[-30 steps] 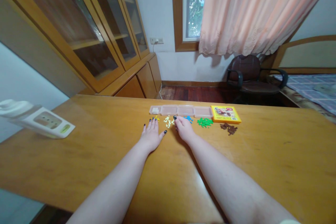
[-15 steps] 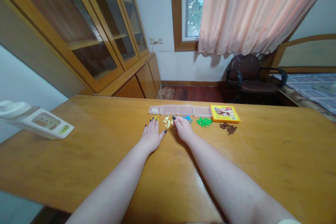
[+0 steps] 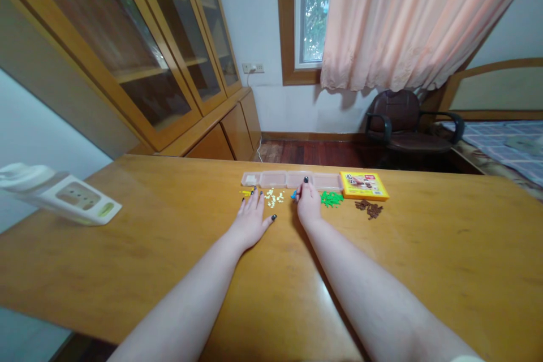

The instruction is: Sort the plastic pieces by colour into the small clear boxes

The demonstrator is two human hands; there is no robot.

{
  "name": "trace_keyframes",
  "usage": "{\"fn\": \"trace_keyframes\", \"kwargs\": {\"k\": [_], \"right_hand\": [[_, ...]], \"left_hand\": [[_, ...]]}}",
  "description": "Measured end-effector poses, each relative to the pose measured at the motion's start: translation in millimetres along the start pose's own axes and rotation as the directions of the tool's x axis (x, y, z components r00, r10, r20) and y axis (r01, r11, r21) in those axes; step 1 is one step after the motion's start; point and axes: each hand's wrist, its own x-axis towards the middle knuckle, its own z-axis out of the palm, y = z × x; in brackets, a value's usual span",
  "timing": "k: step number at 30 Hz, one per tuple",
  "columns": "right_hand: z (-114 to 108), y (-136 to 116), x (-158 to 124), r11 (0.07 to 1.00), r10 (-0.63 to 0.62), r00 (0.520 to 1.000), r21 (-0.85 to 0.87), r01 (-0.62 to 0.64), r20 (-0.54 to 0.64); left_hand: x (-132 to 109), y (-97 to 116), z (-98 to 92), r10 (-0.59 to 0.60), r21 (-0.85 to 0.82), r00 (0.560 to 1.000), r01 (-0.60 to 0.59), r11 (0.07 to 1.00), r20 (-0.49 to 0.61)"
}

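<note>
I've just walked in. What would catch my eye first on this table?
The left hand lies flat on the wooden table beside a small heap of cream pieces. The right hand curls over blue pieces, just in front of a clear compartment tray. To the right, bright green pieces, a yellow box and brown pieces stand out.

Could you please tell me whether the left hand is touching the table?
Touching: the head view shows the left hand lying palm-down and flat on the table, fingers spread.
</note>
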Motion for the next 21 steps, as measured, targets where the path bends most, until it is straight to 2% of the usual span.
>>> {"fn": "trace_keyframes", "kwargs": {"k": [2,5,7,8,10,13,17,21], "right_hand": [[0,1,1,0.999,0.023,0.999,0.041,-0.021,-0.048],[-1,2,3,1.000,0.027,0.995,0.018,-0.026,-0.092],[-2,2,4,0.992,-0.024,0.998,-0.123,0.016,-0.065],[-3,1,3,0.972,-0.053,0.999,-0.231,0.048,-0.015],[-2,-1,-1,0.872,-0.078,0.986,-0.469,0.138,0.146],[3,-6,-10,0.642,-0.074,0.925,-0.692,0.331,0.374],[7,-15,-20,0.420,-0.124,0.807,-0.707,0.570,0.577],[6,-20,-21,0.291,-0.133,0.752,-0.699,0.653,0.646]], "left_hand": [[-10,11,-1.1,0.088,0.004,0.996,-0.088,0.996,0.010],[-25,25,0.0,0.158,0.000,0.983,-0.159,0.987,0.098],[-27,28,1.4,0.171,-0.003,0.974,-0.172,0.985,0.146],[-26,27,2.0,0.172,-0.003,0.973,-0.174,0.985,0.156],[-18,21,3.1,0.174,-0.005,0.974,-0.175,0.985,0.148],[-2,9,4.3,0.171,-0.023,0.979,-0.169,0.985,0.107],[5,2,4.5,0.162,-0.047,0.985,-0.159,0.986,0.065],[1,5,4.8,0.038,-0.004,0.999,-0.038,0.999,0.039]]}}
